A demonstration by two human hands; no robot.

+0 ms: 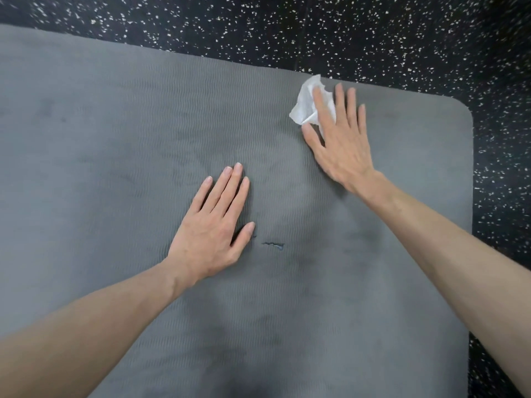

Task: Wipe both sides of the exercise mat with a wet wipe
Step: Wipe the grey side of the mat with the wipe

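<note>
A grey ribbed exercise mat (pixel 115 145) lies flat and fills most of the view, its far right corner rounded. A crumpled white wet wipe (pixel 305 103) sits near the mat's far edge. My right hand (pixel 339 142) lies flat on the wipe with straight, spread fingers, pressing it onto the mat. My left hand (pixel 214 225) rests flat on the middle of the mat, fingers straight and together. A small tear (pixel 274 245) in the mat's surface shows just right of my left thumb.
Black rubber flooring with white speckles (pixel 373 35) surrounds the mat along the far side and the right side. Darker smudged patches mark the mat at the left and near the bottom.
</note>
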